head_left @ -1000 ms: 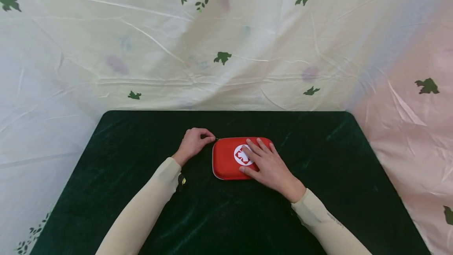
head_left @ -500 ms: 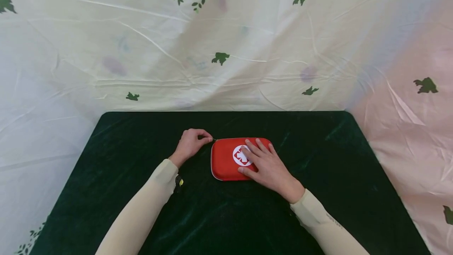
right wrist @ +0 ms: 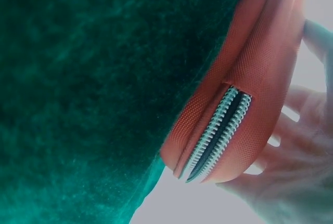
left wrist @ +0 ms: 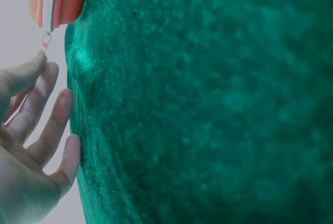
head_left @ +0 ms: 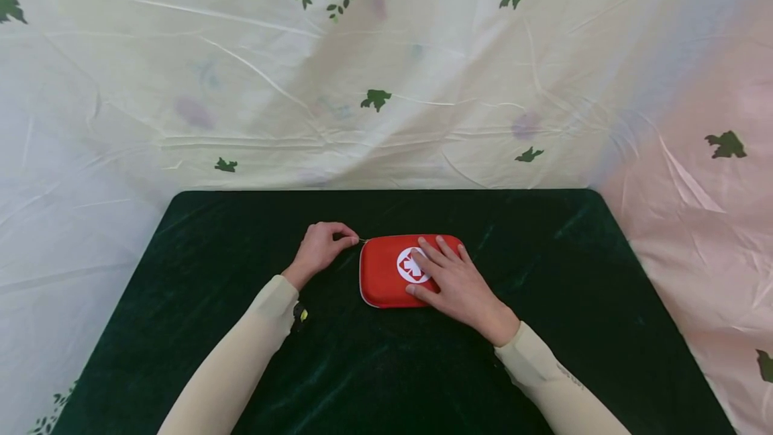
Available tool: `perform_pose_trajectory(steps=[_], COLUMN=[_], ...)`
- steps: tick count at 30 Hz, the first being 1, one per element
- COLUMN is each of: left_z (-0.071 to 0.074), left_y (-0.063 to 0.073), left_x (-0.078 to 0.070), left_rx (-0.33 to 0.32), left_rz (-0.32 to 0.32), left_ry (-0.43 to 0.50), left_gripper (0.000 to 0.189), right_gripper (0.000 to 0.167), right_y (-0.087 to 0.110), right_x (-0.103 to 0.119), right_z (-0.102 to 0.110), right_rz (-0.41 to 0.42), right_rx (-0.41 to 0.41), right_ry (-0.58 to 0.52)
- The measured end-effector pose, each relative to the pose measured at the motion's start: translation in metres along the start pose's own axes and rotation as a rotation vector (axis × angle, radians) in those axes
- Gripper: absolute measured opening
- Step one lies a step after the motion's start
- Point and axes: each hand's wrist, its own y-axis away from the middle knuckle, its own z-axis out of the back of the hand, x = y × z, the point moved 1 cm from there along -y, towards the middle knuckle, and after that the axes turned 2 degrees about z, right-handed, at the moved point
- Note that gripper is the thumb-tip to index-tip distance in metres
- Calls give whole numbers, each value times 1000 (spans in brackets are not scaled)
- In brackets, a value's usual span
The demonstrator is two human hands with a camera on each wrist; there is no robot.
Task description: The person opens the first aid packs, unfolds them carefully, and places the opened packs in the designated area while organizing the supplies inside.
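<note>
A red zip case (head_left: 380,274) with a white round emblem (head_left: 412,265) lies flat on the dark green cloth. At its far left corner my left hand (head_left: 319,247) pinches the zipper pull (left wrist: 46,42) between thumb and forefinger; the other fingers are spread loosely. My right hand (head_left: 461,289) rests on the case's right part with fingers extended, covering some of the emblem. Along the case's side in the right wrist view, the zipper teeth (right wrist: 221,130) are parted over a stretch. Meshed zipper teeth (left wrist: 50,3) run up to the pull in the left wrist view.
The green velvety cloth (head_left: 386,374) covers the table, whose far edge meets a pale hanging curtain (head_left: 453,139) printed with leaves. A dark band with a yellow spot (head_left: 300,315) shows at the left wrist.
My left hand has shifted slightly left and toward me, still pinching the zipper pull, and the pull shows more clearly between fingertips and case. My right hand stays on the case.
</note>
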Motion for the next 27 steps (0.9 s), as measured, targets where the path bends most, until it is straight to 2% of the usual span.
perform_pose_trajectory(steps=[16,22,27], left_z=[3,2,2], left_y=[9,14,18], left_x=[4,3,4], left_rx=[-18,-33,-46], left_rz=[-27,-71,-74], left_ry=[-8,-54,-73], left_gripper=[16,14,12], right_gripper=[76,77,78], right_y=[-2,-1,-1], right_x=[-1,-1,0], right_z=[0,0,0], right_rz=[13,7,-2], right_rx=[11,15,10], right_ry=[-33,-29,-23])
